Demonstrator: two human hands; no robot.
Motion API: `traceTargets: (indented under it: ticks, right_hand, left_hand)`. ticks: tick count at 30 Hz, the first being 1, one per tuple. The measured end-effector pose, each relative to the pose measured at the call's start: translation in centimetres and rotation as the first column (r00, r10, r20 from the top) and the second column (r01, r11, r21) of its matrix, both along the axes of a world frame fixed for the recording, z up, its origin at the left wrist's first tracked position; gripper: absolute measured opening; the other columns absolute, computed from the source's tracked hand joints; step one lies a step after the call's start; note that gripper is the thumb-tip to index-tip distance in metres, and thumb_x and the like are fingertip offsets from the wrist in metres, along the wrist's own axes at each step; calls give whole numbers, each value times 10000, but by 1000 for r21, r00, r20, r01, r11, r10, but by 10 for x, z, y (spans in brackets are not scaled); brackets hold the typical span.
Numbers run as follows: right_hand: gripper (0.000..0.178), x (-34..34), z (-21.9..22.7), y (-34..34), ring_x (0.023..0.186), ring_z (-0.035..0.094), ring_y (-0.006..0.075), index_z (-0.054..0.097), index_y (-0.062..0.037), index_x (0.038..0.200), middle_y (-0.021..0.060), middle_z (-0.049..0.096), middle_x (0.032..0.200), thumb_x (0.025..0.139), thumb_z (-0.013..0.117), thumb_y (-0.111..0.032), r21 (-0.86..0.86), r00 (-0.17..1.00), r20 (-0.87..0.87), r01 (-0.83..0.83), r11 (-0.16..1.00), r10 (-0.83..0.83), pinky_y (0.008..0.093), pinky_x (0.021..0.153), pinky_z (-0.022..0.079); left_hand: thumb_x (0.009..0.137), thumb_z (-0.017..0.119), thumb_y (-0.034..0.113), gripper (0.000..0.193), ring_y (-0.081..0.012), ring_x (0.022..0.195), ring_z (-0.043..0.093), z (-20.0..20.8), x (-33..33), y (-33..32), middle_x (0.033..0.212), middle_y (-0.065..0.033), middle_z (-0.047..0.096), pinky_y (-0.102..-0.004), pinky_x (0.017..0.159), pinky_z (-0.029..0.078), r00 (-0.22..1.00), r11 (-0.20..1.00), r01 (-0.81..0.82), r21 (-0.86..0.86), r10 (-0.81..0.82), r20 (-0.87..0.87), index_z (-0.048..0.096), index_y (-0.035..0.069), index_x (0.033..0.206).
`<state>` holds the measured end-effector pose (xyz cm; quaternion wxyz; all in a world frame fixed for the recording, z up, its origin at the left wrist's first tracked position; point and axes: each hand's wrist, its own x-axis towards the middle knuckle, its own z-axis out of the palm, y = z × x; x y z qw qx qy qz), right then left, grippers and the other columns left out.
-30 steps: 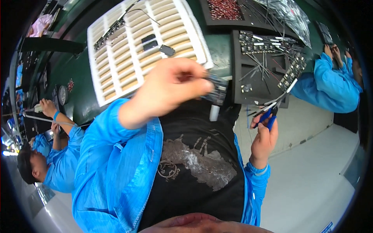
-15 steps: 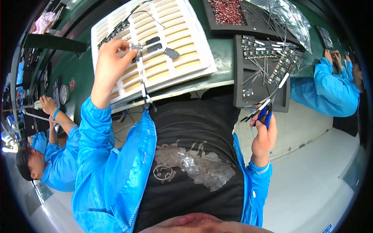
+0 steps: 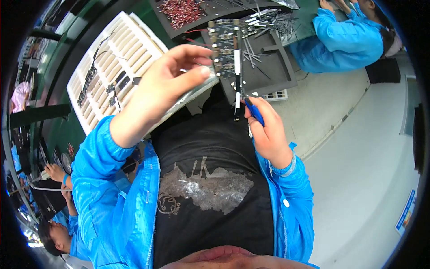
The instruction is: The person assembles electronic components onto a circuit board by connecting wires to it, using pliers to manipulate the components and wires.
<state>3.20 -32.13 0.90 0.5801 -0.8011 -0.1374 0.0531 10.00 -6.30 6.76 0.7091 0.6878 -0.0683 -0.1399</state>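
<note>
My left hand (image 3: 172, 80) reaches across the middle, thumb and forefinger apart, their tips close to the left edge of a black circuit board panel (image 3: 224, 51). I cannot tell whether they touch it. From the panel a dark flat cable with white label strips (image 3: 237, 62) runs down towards me. My right hand (image 3: 271, 134) is closed round a blue-handled hand tool (image 3: 254, 112), probably cutters; its jaws are hard to make out. The cable's lower end lies right beside the tool and the fingertips.
A white slotted tray (image 3: 114, 62) with small black parts and boards stands at left. Behind the panel, a black foam tray (image 3: 273, 74) holds loose dark cables; another holds red bits (image 3: 181, 13). People in blue jackets (image 3: 349, 38) sit at right and left.
My left hand has left the small board and cable on the white tray and moved right to the panel. My right hand, tool and panel have shifted left as the view turned.
</note>
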Motion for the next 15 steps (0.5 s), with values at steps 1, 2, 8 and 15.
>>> traceTargets:
  ticks: [1, 2, 8, 15]
  right_hand:
    - [395, 1, 0, 1, 886, 611, 316, 575, 33, 1263, 167, 596, 1004, 872, 524, 40, -40, 1000, 23, -18, 999, 19, 364, 806, 505]
    - [402, 3, 0, 3, 895, 613, 347, 575, 36, 1259, 183, 598, 1013, 859, 529, 35, -80, 998, 44, -35, 996, 38, 382, 805, 507]
    - [425, 6, -8, 3, 969, 598, 424, 570, 49, 1269, 224, 596, 1056, 847, 556, -1, -103, 993, 117, 15, 995, -2, 448, 868, 492]
    - [484, 13, -3, 9, 1015, 586, 441, 538, 59, 1316, 240, 582, 1100, 837, 565, -2, -88, 991, 133, 41, 995, -29, 475, 893, 486]
  left_hand:
    - [933, 743, 192, 368, -104, 1035, 583, -5, 2, -7, 1121, -35, 652, -261, 909, 476, 1000, 1000, 10, 6, -10, 3, 645, 29, 1248]
    - [927, 754, 154, 280, -87, 966, 592, -11, 5, -13, 1045, -15, 660, -242, 872, 480, 998, 999, -13, -48, 11, -57, 661, 29, 1160]
    - [905, 785, 95, 145, -43, 804, 589, -30, 14, -21, 866, 23, 664, -203, 737, 479, 994, 997, -67, -36, 64, -84, 644, 63, 913]
    - [880, 804, 70, 161, -60, 808, 618, -31, 8, -26, 854, 10, 675, -212, 750, 503, 993, 998, -52, -20, 49, -105, 645, 54, 896]
